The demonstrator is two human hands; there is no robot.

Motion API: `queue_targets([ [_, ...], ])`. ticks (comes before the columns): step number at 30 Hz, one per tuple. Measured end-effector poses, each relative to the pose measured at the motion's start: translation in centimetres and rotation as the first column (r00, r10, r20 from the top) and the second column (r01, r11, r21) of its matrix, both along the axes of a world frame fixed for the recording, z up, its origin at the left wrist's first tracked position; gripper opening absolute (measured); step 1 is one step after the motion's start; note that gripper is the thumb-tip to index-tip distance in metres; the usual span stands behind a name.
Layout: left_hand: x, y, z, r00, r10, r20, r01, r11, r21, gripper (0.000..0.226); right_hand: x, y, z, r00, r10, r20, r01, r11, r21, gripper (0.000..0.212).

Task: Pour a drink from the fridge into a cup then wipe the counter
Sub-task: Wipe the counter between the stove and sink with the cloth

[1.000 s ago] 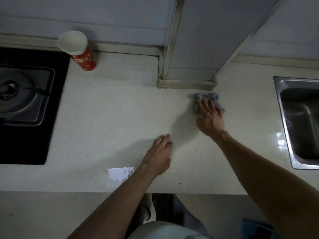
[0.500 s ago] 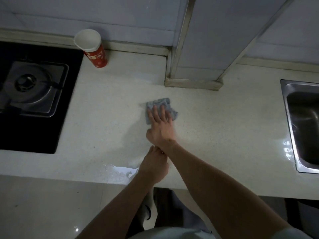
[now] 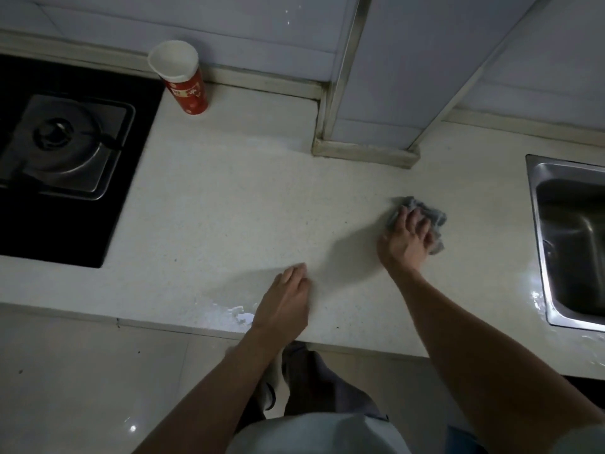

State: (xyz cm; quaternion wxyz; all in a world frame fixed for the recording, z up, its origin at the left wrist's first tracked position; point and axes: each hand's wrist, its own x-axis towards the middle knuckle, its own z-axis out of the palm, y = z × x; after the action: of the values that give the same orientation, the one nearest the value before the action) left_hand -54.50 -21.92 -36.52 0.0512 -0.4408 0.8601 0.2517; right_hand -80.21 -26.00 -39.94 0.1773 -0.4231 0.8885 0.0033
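The right hand (image 3: 406, 240) is gripping a bunched grey cloth (image 3: 433, 217), its fingers curling down into the folds and pressing the cloth onto the pale counter (image 3: 229, 208). The cloth is lying toward the right side of the counter, near the steel sink (image 3: 576, 244) but not touching its rim. The left hand (image 3: 284, 299) is lying relaxed and empty on the counter near the front edge, fingers straight and close together, palm down, well apart from the right hand. Just to its left, a wet patch (image 3: 239, 314) is glistening at the counter's front edge, and more wet is shining along the sink's near-left corner. A boxed tiled column (image 3: 370, 93) is jutting out from the back wall onto the counter, narrowing the surface behind the cloth. At the back left, a red paper cup (image 3: 188, 88) with a white inside is standing upright against the wall, just beside the black gas stove (image 3: 65, 152), whose burner is sitting in a metal tray. Whether the cup is holding any drink cannot be told from this angle. Both bare forearms are reaching in from the bottom of the view, over the pale floor.
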Motion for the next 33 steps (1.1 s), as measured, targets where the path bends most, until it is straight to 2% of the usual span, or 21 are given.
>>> queue_targets([
  [2, -0.2, 0.5, -0.1, 1.000, 0.016, 0.010, -0.017, 0.999, 0.028, 0.049, 3.2, -1.4, 0.3, 0.998, -0.041, 0.051, 0.041, 0.999, 0.005, 0.076],
  [3, -0.2, 0.8, -0.2, 0.999, 0.012, 0.030, -0.013, 0.999, 0.030, 0.051, 4.9, -1.9, 0.4, 0.997, 0.014, 0.074, -0.012, 1.000, -0.018, 0.077],
  [5, -0.2, 1.3, -0.4, 0.999, 0.013, 0.031, -0.014, 0.999, 0.031, 0.051, 8.7, -1.9, 0.7, 0.967, 0.246, 0.070, -0.240, 0.967, -0.084, 0.079],
  [8, 0.1, 2.3, -0.2, 0.999, 0.050, 0.017, -0.051, 0.998, 0.037, 0.047, 13.4, -0.2, 1.0, 0.827, 0.560, 0.047, -0.553, 0.826, -0.109, 0.081],
  [12, 1.2, 3.8, -0.2, 0.999, 0.053, -0.008, -0.053, 0.998, 0.039, 0.054, 11.8, 1.7, 0.6, 0.652, 0.757, 0.044, -0.752, 0.652, -0.093, 0.078],
  [13, 1.4, 3.9, -0.1, 0.999, 0.047, -0.004, -0.046, 0.998, 0.032, 0.055, 10.3, 1.8, 0.5, 0.647, 0.762, 0.026, -0.757, 0.646, -0.096, 0.078],
  [14, 1.7, 4.2, 0.0, 0.999, 0.032, -0.011, -0.031, 0.999, 0.019, 0.055, 8.6, 2.2, 0.4, 0.691, 0.722, 0.009, -0.719, 0.689, -0.094, 0.078],
  [16, 2.4, 4.8, 0.4, 0.999, -0.024, -0.026, 0.024, 1.000, 0.001, 0.051, 4.8, 3.9, 0.4, 0.839, 0.544, -0.007, -0.542, 0.836, -0.085, 0.079],
  [18, 3.0, 5.8, 0.7, 0.998, -0.063, -0.011, 0.063, 0.998, -0.008, 0.049, 1.5, 6.0, 0.5, 0.931, 0.364, -0.015, -0.365, 0.931, -0.021, 0.083],
  [20, 3.8, 6.7, 0.7, 0.997, -0.080, -0.014, 0.080, 0.997, -0.004, 0.049, 0.4, 7.3, 0.5, 0.972, 0.232, -0.029, -0.230, 0.971, 0.057, 0.086],
  [23, 5.4, 7.9, 0.3, 0.996, -0.092, -0.002, 0.092, 0.996, 0.015, 0.051, 3.5, 6.4, 0.7, 0.997, 0.071, 0.014, -0.072, 0.995, 0.071, 0.080],
  [25, 6.5, 8.6, 0.1, 0.989, -0.138, 0.057, 0.138, 0.990, 0.008, 0.052, 7.6, 5.4, 0.7, 0.990, 0.116, 0.075, -0.119, 0.992, 0.037, 0.079],
  [27, 7.6, 9.2, -0.5, 0.984, -0.155, 0.085, 0.153, 0.988, 0.028, 0.051, 12.4, 5.2, 0.7, 0.952, 0.285, 0.107, -0.285, 0.958, -0.020, 0.082],
  [30, 8.9, 9.9, -1.2, 0.980, -0.179, 0.082, 0.178, 0.984, 0.021, 0.050, 19.1, 6.7, 0.5, 0.807, 0.585, 0.083, -0.581, 0.811, -0.070, 0.086],
  [33, 9.9, 9.7, -0.4, 0.995, -0.098, 0.008, 0.098, 0.995, -0.002, 0.050, 19.6, 9.3, 0.4, 0.729, 0.683, 0.040, -0.679, 0.729, -0.085, 0.089],
])
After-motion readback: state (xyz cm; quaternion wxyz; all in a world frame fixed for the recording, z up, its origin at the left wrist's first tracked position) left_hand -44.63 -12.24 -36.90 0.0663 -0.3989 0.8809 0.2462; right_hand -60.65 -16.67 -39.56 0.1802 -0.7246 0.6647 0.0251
